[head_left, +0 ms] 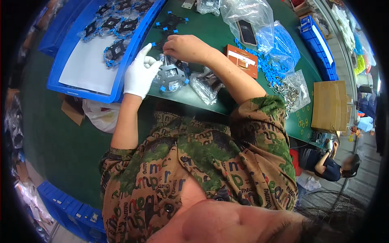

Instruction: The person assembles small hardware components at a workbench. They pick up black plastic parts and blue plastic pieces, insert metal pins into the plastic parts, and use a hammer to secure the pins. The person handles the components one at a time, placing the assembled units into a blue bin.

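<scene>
My left hand (138, 77), in a white glove, has its thumb and forefinger apart. The forefinger tip is beside a blue clip on a black bracket (160, 43). Over that bracket is my bare right hand (186, 47), its fingers bent down and pressed together; what they pinch is hidden. Just below them lies a dark X-shaped bracket (172, 73) with blue end clips, on or in clear plastic, close to the gloved thumb. Farther off, another black bracket with blue clips (172, 22) lies flat on the green table (190, 32).
At left, a blue tray (87, 94) holds several bagged brackets and white paper. To the right are a brown box (242, 60), a phone (247, 32), loose blue clips (269, 69), metal parts (288, 94) and a cardboard box (329, 106). Another person (326, 164) sits at far right.
</scene>
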`<state>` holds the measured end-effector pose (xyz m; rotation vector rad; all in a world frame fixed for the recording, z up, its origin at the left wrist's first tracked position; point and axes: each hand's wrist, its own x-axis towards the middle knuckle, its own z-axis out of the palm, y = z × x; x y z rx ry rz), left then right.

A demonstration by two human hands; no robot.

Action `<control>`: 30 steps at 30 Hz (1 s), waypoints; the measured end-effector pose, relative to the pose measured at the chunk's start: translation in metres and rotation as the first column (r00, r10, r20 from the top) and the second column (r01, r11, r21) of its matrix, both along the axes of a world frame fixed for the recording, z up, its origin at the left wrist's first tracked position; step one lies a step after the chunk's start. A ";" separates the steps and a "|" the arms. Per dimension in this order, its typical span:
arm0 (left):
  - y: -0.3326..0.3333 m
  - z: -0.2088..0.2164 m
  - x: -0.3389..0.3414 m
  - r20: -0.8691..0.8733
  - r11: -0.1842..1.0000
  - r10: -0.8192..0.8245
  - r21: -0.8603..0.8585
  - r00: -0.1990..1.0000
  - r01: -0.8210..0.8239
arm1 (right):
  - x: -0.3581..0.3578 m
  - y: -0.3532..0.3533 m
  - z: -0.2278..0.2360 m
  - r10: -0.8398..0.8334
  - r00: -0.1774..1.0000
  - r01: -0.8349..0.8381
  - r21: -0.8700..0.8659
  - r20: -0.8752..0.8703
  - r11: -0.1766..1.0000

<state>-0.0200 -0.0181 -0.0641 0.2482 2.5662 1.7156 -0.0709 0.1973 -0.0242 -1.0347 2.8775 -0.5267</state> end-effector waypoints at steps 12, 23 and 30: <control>-0.001 -0.011 -0.008 0.007 1.000 0.013 0.005 1.000 -0.013 | -0.002 -0.002 -0.008 -0.132 0.989 0.134 0.032 -0.060 0.991; 0.007 -0.015 -0.017 -0.017 0.995 0.064 -0.075 0.998 -0.065 | 0.021 0.012 0.015 -0.209 0.961 0.180 -0.165 -0.180 0.970; 0.004 -0.030 -0.022 -0.069 0.996 0.081 -0.040 0.994 -0.084 | 0.065 0.101 0.067 -0.321 0.920 0.298 -0.129 -0.224 0.946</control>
